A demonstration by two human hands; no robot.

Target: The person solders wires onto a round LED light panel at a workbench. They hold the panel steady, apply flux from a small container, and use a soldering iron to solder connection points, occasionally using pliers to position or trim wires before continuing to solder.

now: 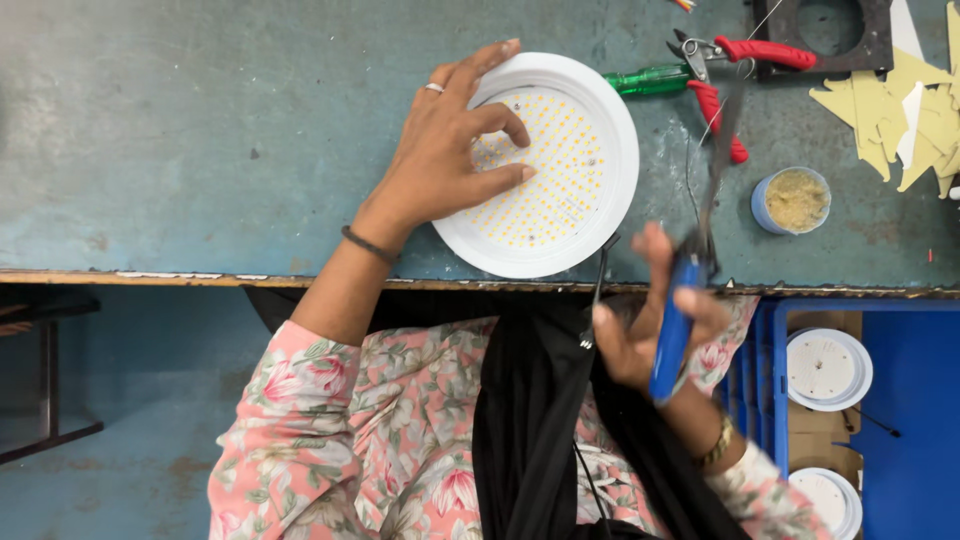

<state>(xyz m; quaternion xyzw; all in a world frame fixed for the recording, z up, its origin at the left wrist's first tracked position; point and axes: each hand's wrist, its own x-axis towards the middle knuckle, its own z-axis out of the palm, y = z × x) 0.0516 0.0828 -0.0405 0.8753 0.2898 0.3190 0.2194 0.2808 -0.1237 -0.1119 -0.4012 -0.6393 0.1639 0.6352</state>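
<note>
Head view: I am pressing my left hand (450, 150) spread open, fingertips down, on the round white light panel (545, 165), which is lying flat on the worktop (200, 130) with its near rim almost at the front edge. My right hand (655, 320) is gripping a blue-handled tool (675, 330), closed around the handle; its blurred shaft is pointing up and away from me, just right of the panel. The panel is lying up and to the left of that hand, so the left hand is nearer. Red-handled pliers (730, 90), a green screwdriver (650, 80) and a small round tub (792, 200) are crowding the right; the worktop to the left is giving open room.
</note>
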